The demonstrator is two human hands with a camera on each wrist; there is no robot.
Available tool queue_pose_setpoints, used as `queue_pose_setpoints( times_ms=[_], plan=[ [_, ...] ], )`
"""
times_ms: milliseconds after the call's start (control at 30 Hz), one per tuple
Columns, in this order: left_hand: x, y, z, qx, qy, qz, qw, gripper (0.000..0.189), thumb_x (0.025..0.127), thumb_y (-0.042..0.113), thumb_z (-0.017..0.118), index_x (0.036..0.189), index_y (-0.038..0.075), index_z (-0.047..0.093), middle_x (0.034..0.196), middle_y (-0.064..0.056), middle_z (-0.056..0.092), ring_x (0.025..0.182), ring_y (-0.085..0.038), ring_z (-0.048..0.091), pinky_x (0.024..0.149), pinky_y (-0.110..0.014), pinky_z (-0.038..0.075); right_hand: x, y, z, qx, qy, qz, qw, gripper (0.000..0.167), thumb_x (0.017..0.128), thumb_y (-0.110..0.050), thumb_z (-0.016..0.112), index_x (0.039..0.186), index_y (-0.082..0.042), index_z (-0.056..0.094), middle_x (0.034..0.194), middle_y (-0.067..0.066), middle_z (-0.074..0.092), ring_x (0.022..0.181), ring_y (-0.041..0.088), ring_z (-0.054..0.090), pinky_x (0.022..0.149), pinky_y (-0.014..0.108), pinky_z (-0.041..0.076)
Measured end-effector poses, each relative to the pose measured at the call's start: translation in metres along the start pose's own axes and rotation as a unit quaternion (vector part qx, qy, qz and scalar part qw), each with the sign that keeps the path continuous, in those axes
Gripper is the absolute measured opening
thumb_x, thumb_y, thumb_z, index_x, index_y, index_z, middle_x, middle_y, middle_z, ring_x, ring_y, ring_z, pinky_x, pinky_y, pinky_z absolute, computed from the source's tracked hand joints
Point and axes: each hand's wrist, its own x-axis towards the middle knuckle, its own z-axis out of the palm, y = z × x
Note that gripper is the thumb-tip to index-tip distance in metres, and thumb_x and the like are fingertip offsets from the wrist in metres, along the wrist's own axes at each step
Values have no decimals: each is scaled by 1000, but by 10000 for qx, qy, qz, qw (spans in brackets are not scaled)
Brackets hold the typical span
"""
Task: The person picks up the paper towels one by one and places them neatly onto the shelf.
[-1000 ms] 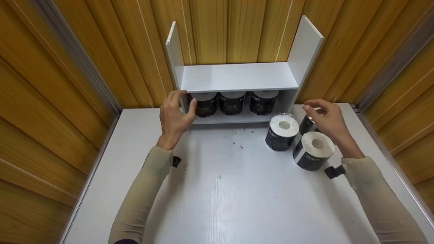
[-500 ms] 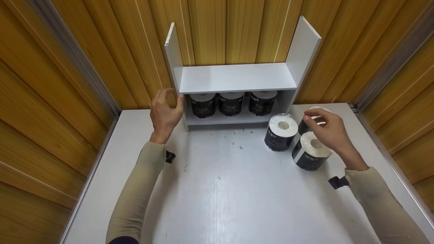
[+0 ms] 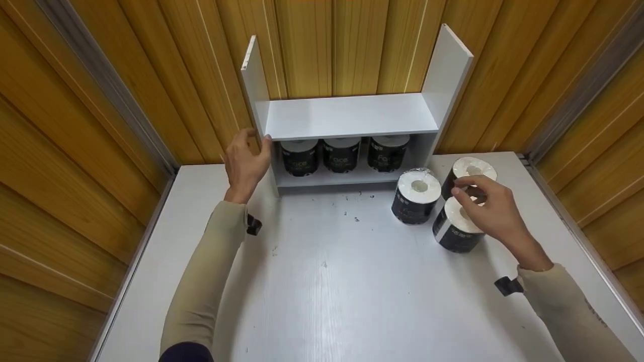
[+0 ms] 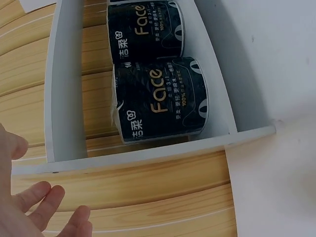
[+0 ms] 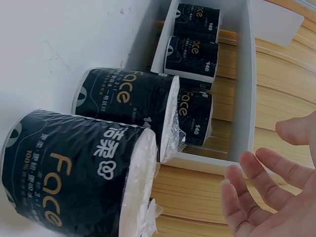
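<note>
My left hand (image 3: 245, 160) is at the left side panel of a white shelf unit (image 3: 347, 116), its thumb near the panel's front edge. In the left wrist view its fingers (image 4: 42, 200) are spread and hold nothing; whether they touch the panel cannot be told. My right hand (image 3: 490, 208) hovers over the toilet rolls on the right, fingers loosely bent and holding nothing. Below it stands a near toilet roll (image 3: 457, 236) in a black wrapper, with a second roll (image 3: 415, 201) to its left and a third (image 3: 473, 165) behind, partly covered by the hand.
Three more wrapped rolls (image 3: 341, 155) stand in a row in the shelf's lower compartment. Small dark specks lie on the white table (image 3: 322, 281) before the shelf. Wood-patterned walls (image 3: 354, 50) surround the table at the back and sides.
My left hand has shifted left, away from the front of the lower compartment to the panel's side. My right hand has drawn back toward me, from the rear roll to above the near one.
</note>
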Motion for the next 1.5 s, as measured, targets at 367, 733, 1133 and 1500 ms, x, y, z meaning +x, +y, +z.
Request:
queue_pose_setpoints(
  times_ms=[367,733,1133,1500],
  plan=[
    [13,3,13,-861,-530,-1227,9873,53,106,43,60,144,6,61,145,-15,64,119,-27,66,97,-44,56,-20,0,4,-734,334,-580,9951,23,99,-11,75,120,-3,75,116,12,75,95,26,66,77,7,40],
    [16,3,21,-846,-555,-1475,9839,57,107,43,59,149,5,56,149,-17,61,128,-28,61,106,-45,53,-39,13,13,-1027,736,-780,9889,26,91,-6,81,116,-1,76,112,13,75,95,30,70,79,19,43],
    [18,3,19,-1584,-507,-1785,9698,50,105,37,64,147,12,59,151,-10,56,143,-24,49,120,-44,42,-55,21,16,-1012,867,-593,9893,29,89,-8,83,116,-2,75,118,15,73,106,34,69,83,31,44],
    [18,2,19,-1800,-661,-2109,9585,56,105,38,65,154,14,52,159,-10,49,148,-25,44,122,-44,41,-66,28,20,-1275,871,-493,9868,37,85,-10,86,120,-1,75,120,20,71,109,41,64,82,58,50]
  ],
)
